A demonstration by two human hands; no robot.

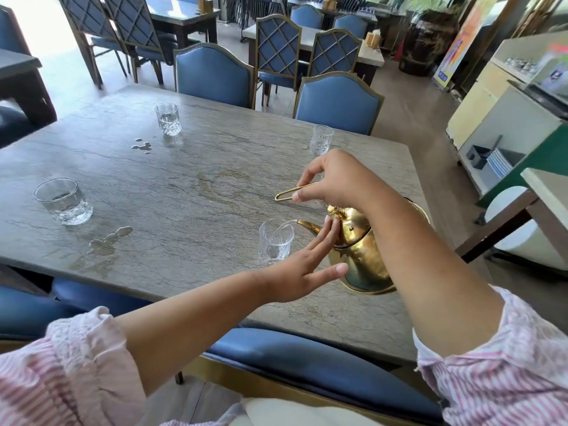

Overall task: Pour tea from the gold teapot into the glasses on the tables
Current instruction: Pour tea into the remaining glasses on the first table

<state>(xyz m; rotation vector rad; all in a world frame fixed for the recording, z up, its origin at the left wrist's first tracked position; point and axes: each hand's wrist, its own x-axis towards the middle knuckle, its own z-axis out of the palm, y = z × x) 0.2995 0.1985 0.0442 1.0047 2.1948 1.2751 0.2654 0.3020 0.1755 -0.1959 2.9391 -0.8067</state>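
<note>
The gold teapot (362, 253) is tilted to the left above the grey stone table (190, 192), its spout over the near cut-glass glass (275, 240), and a clear stream runs into it. My right hand (330, 179) grips the teapot's thin gold handle from above. My left hand (304, 265) lies flat, fingers spread, with its fingertips pressed on the lid and body. Three more glasses stand on the table: one at the left (63, 201) and one at the far left (167, 119), both holding clear liquid, and one at the far right (321, 139).
Two spills mark the tabletop, one near the front left (107, 239) and one by the far glass (142, 146). Blue padded chairs (336, 103) ring the table, one right below me (307, 358). A counter with a bin (522, 124) stands to the right.
</note>
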